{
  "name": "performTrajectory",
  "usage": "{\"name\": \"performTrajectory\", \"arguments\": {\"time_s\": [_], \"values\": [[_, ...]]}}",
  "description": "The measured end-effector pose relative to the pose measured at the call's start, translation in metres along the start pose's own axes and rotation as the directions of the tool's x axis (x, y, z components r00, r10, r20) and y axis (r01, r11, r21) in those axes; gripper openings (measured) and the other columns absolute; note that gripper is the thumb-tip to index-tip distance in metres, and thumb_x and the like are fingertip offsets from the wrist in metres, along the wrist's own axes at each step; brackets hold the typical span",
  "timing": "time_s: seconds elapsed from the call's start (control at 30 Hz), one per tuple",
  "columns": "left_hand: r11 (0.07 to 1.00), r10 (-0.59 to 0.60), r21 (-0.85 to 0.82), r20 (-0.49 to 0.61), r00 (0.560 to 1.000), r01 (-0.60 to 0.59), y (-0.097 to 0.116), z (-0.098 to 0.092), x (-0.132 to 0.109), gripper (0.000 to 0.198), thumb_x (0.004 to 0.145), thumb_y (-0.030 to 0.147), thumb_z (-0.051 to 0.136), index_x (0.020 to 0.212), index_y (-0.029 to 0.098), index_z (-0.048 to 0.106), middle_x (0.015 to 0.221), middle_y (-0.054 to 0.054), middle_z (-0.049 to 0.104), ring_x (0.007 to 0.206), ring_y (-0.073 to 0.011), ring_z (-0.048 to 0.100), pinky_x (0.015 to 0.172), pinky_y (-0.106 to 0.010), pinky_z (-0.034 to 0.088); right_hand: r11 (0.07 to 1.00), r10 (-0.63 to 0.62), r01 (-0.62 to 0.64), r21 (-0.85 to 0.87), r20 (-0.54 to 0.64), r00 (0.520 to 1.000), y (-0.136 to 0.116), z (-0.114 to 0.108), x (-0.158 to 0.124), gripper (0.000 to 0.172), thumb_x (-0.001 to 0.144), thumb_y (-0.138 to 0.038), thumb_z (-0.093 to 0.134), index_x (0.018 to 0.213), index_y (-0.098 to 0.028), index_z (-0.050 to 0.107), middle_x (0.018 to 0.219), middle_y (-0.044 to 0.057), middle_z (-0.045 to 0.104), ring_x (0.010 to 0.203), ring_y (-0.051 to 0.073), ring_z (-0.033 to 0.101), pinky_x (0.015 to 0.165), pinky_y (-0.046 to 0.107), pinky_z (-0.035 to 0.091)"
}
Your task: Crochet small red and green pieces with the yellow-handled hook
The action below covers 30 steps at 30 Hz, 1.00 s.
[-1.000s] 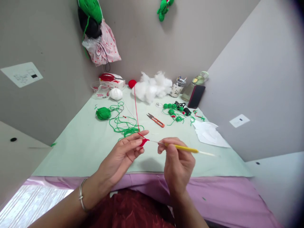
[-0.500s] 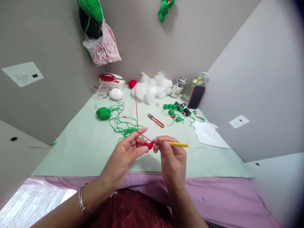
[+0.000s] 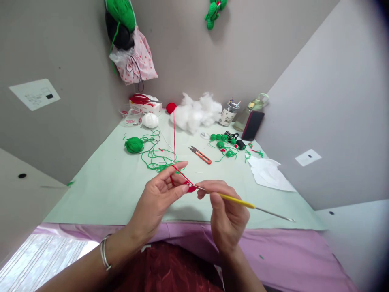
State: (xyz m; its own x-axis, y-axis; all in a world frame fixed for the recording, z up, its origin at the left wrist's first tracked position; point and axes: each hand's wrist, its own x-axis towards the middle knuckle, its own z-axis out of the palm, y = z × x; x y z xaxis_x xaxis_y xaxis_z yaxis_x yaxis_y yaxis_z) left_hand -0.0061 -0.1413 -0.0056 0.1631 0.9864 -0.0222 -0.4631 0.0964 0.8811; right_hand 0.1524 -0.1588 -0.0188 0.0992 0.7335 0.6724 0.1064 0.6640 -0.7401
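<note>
My left hand (image 3: 159,194) pinches a small red crochet piece (image 3: 191,187), and the red yarn strand (image 3: 174,138) runs over its forefinger back to a red yarn ball (image 3: 170,107) at the far side of the table. My right hand (image 3: 226,213) grips a yellow-handled crochet hook (image 3: 240,201) whose metal tip meets the red piece. Both hands hover just above the near part of the pale green table cover (image 3: 100,190).
On the table lie a green yarn ball (image 3: 134,144) with loose green strand, orange thread snips (image 3: 200,155), small green crocheted pieces (image 3: 223,142), white stuffing (image 3: 197,112), a white ball (image 3: 150,120), a cup (image 3: 227,115), a dark phone (image 3: 252,125) and white paper (image 3: 269,172). Grey walls close in on three sides.
The hook's back end has swung down and to the right while its tip stays at the red piece. My left hand has barely shifted. The camera has tilted slightly.
</note>
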Motion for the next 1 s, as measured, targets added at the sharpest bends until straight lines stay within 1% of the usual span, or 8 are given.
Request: {"name": "performTrajectory", "arguments": {"time_s": [0.17,0.33,0.43,0.67,0.77,0.87,0.93,1.0], "values": [[0.995,0.025,0.097,0.002,1.000,-0.025,0.003,-0.001,0.000,0.047,0.085,0.029,0.086,0.131,0.026,0.074,0.083,0.002,0.070,0.086,-0.0168,0.068,0.088,-0.031,0.054,0.989,-0.092,0.102,-0.107,0.090,0.992,-0.001,-0.004,0.000,0.032,0.102,-0.005,0.054,0.115,-0.025,0.075,0.102,0.005,0.079,0.091,0.020,0.072,0.080,0.038,0.058],[0.982,0.065,0.181,-0.023,0.998,-0.060,0.009,0.002,-0.001,0.046,0.085,0.026,0.085,0.129,0.023,0.073,0.081,0.003,0.070,0.084,-0.0169,0.069,0.086,-0.030,0.055,0.976,-0.114,0.141,-0.164,0.162,0.980,0.000,-0.008,-0.002,0.035,0.099,-0.001,0.055,0.118,-0.024,0.073,0.106,0.007,0.079,0.097,0.021,0.073,0.083,0.037,0.058],[0.973,0.088,0.215,-0.019,0.996,-0.082,0.009,0.003,-0.001,0.045,0.085,0.024,0.084,0.129,0.022,0.073,0.079,0.004,0.070,0.081,-0.0152,0.068,0.087,-0.029,0.055,0.974,-0.134,0.162,-0.161,0.170,0.976,0.002,-0.007,-0.003,0.037,0.098,0.000,0.056,0.120,-0.024,0.072,0.108,0.007,0.078,0.099,0.020,0.073,0.084,0.036,0.059],[0.986,0.043,0.160,-0.024,0.999,-0.038,0.004,0.000,0.001,0.046,0.086,0.028,0.083,0.130,0.022,0.072,0.080,0.003,0.069,0.085,-0.0168,0.069,0.087,-0.030,0.056,0.971,-0.143,0.162,-0.174,0.119,0.983,0.007,-0.001,-0.002,0.032,0.101,-0.006,0.054,0.117,-0.026,0.073,0.101,0.007,0.080,0.093,0.022,0.075,0.079,0.039,0.062],[0.976,0.070,0.208,-0.042,0.997,-0.060,0.005,0.001,0.000,0.044,0.085,0.026,0.084,0.127,0.022,0.074,0.079,0.003,0.067,0.084,-0.0175,0.068,0.090,-0.032,0.055,0.958,-0.154,0.179,-0.223,0.125,0.980,0.004,0.001,-0.001,0.031,0.101,-0.007,0.055,0.117,-0.027,0.072,0.101,0.007,0.080,0.091,0.022,0.076,0.077,0.040,0.063],[0.968,0.082,0.240,-0.052,0.995,-0.067,0.005,0.002,-0.001,0.041,0.082,0.025,0.086,0.122,0.022,0.077,0.081,0.002,0.067,0.084,-0.0177,0.066,0.091,-0.032,0.054,0.927,-0.216,0.247,-0.284,0.135,0.967,0.003,0.004,-0.002,0.033,0.100,-0.006,0.057,0.119,-0.027,0.073,0.103,0.008,0.080,0.090,0.021,0.076,0.075,0.037,0.064],[0.980,0.051,0.194,-0.039,0.998,-0.043,0.003,0.002,-0.002,0.044,0.080,0.026,0.087,0.123,0.023,0.077,0.082,0.002,0.067,0.085,-0.0178,0.065,0.088,-0.031,0.054,0.901,-0.269,0.296,-0.316,0.128,0.955,0.007,0.007,-0.006,0.038,0.099,-0.005,0.058,0.125,-0.028,0.072,0.106,0.009,0.079,0.090,0.021,0.076,0.073,0.036,0.064],[0.995,-0.002,0.100,-0.023,1.000,0.004,0.001,0.002,-0.002,0.050,0.080,0.027,0.088,0.129,0.024,0.075,0.081,0.002,0.065,0.083,-0.0167,0.062,0.084,-0.030,0.052,0.859,-0.309,0.336,-0.386,0.131,0.942,0.013,0.008,-0.011,0.045,0.098,-0.005,0.061,0.134,-0.031,0.070,0.109,0.009,0.078,0.094,0.022,0.076,0.074,0.037,0.065]]}}
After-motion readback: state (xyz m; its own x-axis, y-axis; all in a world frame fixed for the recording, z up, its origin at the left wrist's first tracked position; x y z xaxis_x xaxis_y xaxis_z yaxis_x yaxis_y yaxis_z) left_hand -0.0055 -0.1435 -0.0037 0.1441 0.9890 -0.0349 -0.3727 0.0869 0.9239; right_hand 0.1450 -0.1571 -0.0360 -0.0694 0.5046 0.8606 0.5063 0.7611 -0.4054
